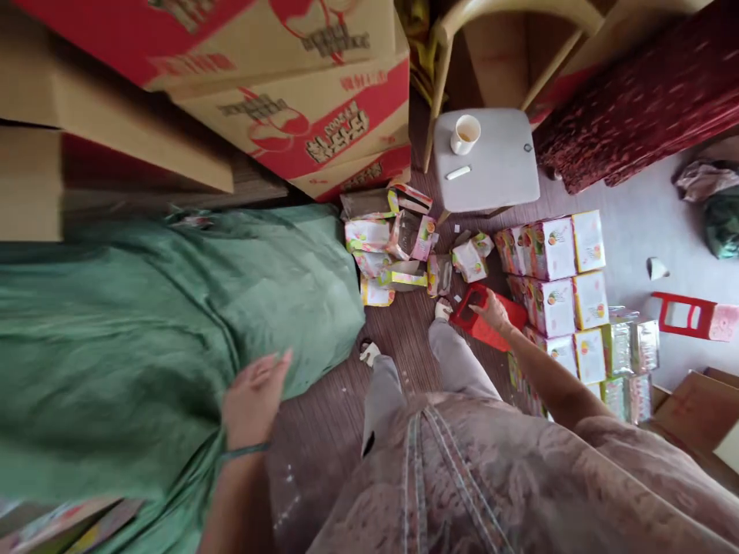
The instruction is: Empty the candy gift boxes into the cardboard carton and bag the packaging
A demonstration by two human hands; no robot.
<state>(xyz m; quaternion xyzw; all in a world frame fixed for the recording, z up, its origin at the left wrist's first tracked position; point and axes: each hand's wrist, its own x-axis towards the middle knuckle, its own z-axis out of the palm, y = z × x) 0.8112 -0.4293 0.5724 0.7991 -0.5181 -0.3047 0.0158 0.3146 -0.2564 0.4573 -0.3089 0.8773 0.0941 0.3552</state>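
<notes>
My right hand [493, 312] is closed on the edge of a red plastic stool [501, 329], which is tilted beside my right leg. The stool's far parts are hidden by my hand and arm. On the other side, my left hand [257, 392] hangs in front of a large green cloth-like sack [289, 285], slightly blurred. Its fingers are loosely stretched and hold nothing; whether they touch the green cloth I cannot tell. Torn, flattened fruit-print cartons [375, 238] lie on the floor ahead of my feet, and a crumpled carton [470, 260] sits near the stool.
Stacked fruit-print boxes [557, 250] stand to the right, with clear packs [620, 346] beside them. Ahead is a grey-seated chair [490, 181] bearing a white cup [465, 134]. Large brown-and-red cartons [323, 127] rise at the upper left. Another red stool [690, 314] lies far right.
</notes>
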